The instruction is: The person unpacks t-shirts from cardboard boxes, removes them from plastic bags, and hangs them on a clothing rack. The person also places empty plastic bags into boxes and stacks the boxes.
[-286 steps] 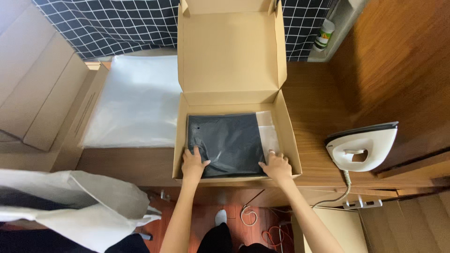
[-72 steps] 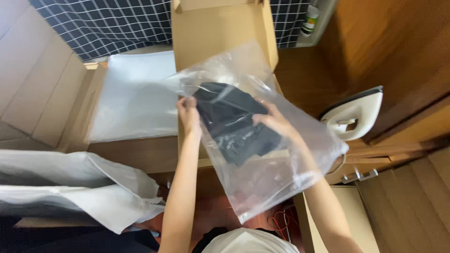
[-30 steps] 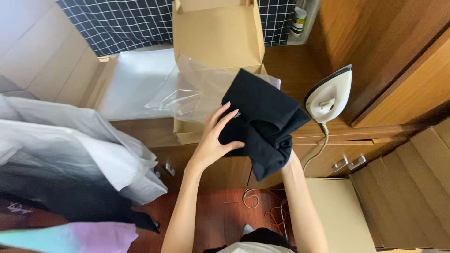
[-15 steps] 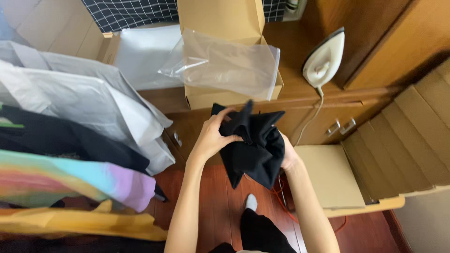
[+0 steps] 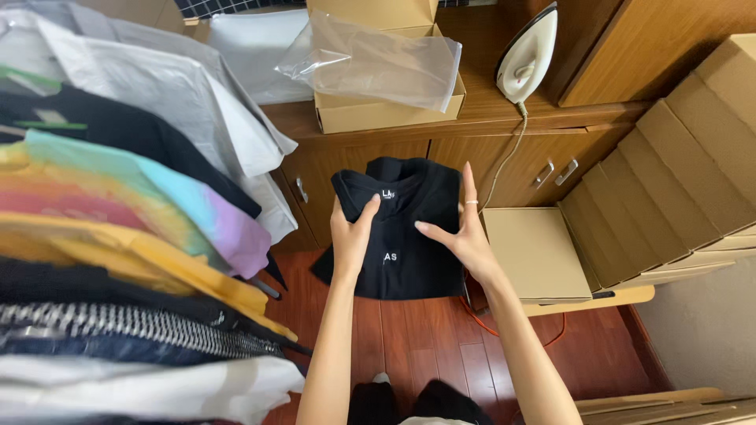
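Floorboards (image 5: 417,346) of reddish wood run beneath a wooden cabinet (image 5: 441,157) whose top carries an open cardboard box (image 5: 370,114), a clear plastic bag (image 5: 378,63) draped over the box, and a white iron (image 5: 526,55) standing to the right of the box. Left of the cabinet hangs a row of garments (image 5: 118,220); to its right lie stacked flat cartons (image 5: 685,173). In front of the cabinet doors a person holds up a black T-shirt (image 5: 402,236). The left hand (image 5: 353,236) has its fingers closed round the shirt's left edge, thumb on the front. The right hand (image 5: 465,232) is spread wide, fingers straight, thumb pressed to the fabric at the shirt's right edge
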